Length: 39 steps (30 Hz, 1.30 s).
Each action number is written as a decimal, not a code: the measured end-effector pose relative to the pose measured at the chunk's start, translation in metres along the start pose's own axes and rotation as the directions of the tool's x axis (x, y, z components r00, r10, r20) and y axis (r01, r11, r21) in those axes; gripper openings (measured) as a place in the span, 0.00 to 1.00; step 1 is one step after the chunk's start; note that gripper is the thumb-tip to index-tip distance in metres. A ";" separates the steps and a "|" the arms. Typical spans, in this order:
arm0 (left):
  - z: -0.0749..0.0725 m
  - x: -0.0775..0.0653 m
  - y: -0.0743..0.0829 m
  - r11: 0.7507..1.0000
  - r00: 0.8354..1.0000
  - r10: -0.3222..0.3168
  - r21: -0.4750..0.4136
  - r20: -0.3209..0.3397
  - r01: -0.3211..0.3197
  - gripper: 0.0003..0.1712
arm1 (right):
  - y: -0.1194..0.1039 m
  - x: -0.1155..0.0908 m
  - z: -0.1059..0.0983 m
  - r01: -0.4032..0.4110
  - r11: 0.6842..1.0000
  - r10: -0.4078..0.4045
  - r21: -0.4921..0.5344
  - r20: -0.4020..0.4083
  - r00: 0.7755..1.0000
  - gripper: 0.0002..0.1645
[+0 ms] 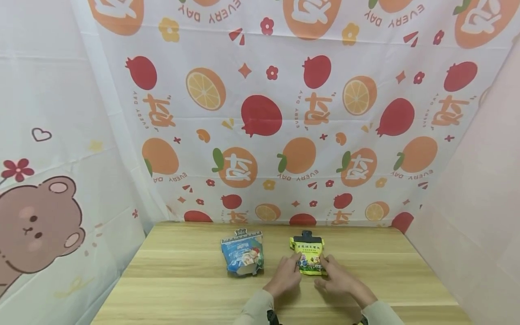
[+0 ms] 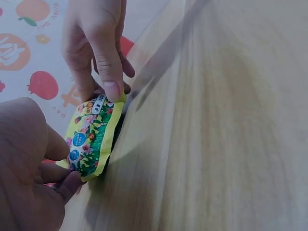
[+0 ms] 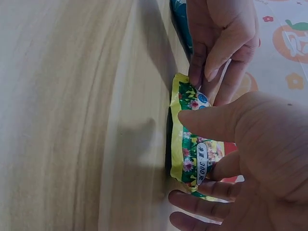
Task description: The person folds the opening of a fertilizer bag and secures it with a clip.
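A yellow bag with printed flowers (image 1: pixel 309 262) lies near the middle of the wooden table, its top edge closed by a black clip (image 1: pixel 306 237). My left hand (image 1: pixel 286 276) pinches the bag's lower left corner between thumb and fingers. At the opposite side, my right hand (image 1: pixel 338 276) holds the lower right edge. In the right wrist view the right thumb (image 3: pixel 204 120) lies across the printed front, with the other fingers (image 3: pixel 202 207) spread along the side. The bag's lower seam (image 2: pixel 109 139) faces me, close over the table in the left wrist view.
To the left stands a blue bag (image 1: pixel 239 256), its top gripped by a clip with a piano-key pattern (image 1: pixel 241 235). A fruit-printed cloth (image 1: pixel 260 149) hangs behind the wooden table (image 1: pixel 183 280). Pale cloths hang on both sides, the left one with a bear (image 1: pixel 44 225).
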<state>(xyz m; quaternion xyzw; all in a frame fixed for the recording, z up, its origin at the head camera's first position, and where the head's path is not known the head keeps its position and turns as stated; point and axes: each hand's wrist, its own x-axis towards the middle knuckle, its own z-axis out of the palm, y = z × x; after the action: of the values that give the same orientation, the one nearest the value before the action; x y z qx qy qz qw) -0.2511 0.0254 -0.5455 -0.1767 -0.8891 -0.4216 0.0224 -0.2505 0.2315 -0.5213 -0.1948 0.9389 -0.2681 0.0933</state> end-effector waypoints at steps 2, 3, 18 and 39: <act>0.000 0.002 0.000 1.000 1.000 0.010 0.008 0.003 -0.010 0.35 | 0.000 0.001 -0.002 -0.012 1.000 0.012 -0.001 -0.003 1.000 0.53; 0.000 0.003 0.001 1.000 1.000 0.009 0.008 0.010 -0.009 0.36 | 0.000 0.001 -0.002 -0.015 1.000 0.015 -0.003 -0.004 1.000 0.53; 0.002 0.007 0.013 0.999 0.999 -0.034 -0.019 0.030 0.035 0.40 | -0.006 0.002 -0.003 0.012 0.988 -0.026 -0.157 -0.093 0.995 0.46; 0.017 0.015 0.020 0.993 0.992 -0.109 -0.029 0.070 0.112 0.45 | 0.009 0.007 0.000 -0.076 0.978 0.053 -0.196 -0.118 0.992 0.46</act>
<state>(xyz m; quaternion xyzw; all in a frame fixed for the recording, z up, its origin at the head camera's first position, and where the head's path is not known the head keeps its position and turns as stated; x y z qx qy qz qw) -0.2564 0.0542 -0.5394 -0.1418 -0.8908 -0.4303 -0.0343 -0.2594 0.2353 -0.5267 -0.1573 0.9706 -0.1798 0.0292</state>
